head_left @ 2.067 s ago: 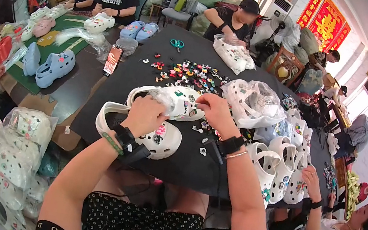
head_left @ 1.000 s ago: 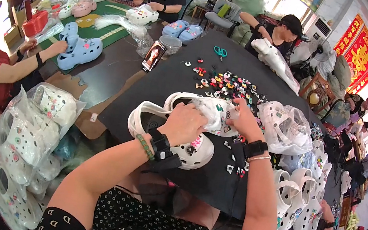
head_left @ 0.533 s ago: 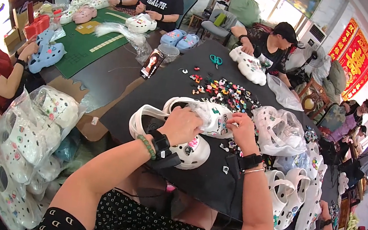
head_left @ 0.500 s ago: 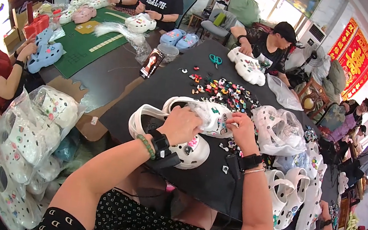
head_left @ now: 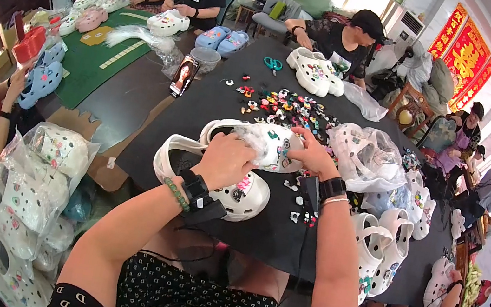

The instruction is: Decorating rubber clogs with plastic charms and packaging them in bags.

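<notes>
A white clog (head_left: 275,150) studded with charms lies across the dark tabletop in front of me. My left hand (head_left: 226,162) is closed on a crumpled wad of clear plastic (head_left: 251,141) over the clog's upper. At the toe end, my right hand (head_left: 314,155) grips the clog's side, thumb near a charm. A second white clog (head_left: 242,200), with a pink charm and a dark one, rests nearer to me beneath my left wrist. My left palm and fingertips are partly hidden.
Loose coloured charms (head_left: 291,108) lie beyond the clogs. Bagged white clogs (head_left: 366,156) stand to the right, with unbagged white clogs (head_left: 394,251) nearer. Teal scissors (head_left: 272,64) and a phone (head_left: 184,76) are farther off. Bagged clogs (head_left: 36,197) pile up at left; co-workers sit around.
The view has shifted slightly, moving the scene left in the picture. Both my hands stay at the same clog. The co-worker across has set a pair of white clogs on the table.
</notes>
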A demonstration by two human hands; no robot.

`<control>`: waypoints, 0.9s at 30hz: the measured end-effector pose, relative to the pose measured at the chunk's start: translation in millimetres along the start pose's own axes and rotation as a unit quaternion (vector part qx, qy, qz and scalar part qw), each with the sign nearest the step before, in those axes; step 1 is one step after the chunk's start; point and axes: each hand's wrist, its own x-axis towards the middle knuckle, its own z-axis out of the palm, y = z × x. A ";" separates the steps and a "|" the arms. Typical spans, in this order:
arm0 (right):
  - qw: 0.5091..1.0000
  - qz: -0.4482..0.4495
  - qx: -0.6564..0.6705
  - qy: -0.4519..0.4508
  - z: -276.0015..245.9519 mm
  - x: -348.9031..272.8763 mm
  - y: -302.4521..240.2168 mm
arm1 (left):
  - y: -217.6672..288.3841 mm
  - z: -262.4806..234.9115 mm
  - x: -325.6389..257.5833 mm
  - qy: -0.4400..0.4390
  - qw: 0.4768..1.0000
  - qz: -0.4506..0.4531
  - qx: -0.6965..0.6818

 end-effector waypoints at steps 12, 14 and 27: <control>0.991 -0.075 -0.062 0.092 16.5 -2.1 4.8 | -0.2 -5.1 0.4 -0.006 1.000 -0.005 -0.024; 0.996 -0.049 -0.061 0.047 5.1 -4.8 -0.1 | -2.4 -5.7 -1.9 -0.012 1.000 -0.005 -0.018; 0.998 0.020 0.055 -0.032 -13.9 -2.6 12.5 | -1.6 -3.7 -0.5 -0.002 1.000 -0.001 -0.026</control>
